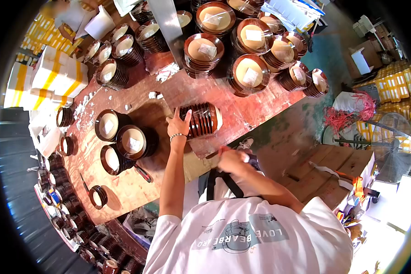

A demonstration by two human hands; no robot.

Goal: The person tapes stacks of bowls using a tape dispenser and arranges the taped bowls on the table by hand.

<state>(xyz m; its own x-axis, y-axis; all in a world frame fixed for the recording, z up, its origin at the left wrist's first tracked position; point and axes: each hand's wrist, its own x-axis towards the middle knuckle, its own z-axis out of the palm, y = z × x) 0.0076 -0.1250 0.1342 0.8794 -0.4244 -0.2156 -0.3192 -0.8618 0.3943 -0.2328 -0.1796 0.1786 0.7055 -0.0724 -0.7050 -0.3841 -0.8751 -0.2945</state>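
Observation:
A stack of brown glazed bowls lies on its side on the wooden table, its pale end facing right. My left hand rests at the left end of that stack, fingers apart and touching it. Near my waist, beyond the table's front edge, my right hand is blurred by motion. Its fingers look bent, and something red shows at their tips, too smeared to name. To the left of my left hand stand three bowl stacks with pale insides and small white labels.
More wrapped bowl stacks crowd the table's back. A red-handled tool and a small bowl stack lie front left. White boxes with yellow tape stand left. Cartons and a fan are right. Another person is at the back left.

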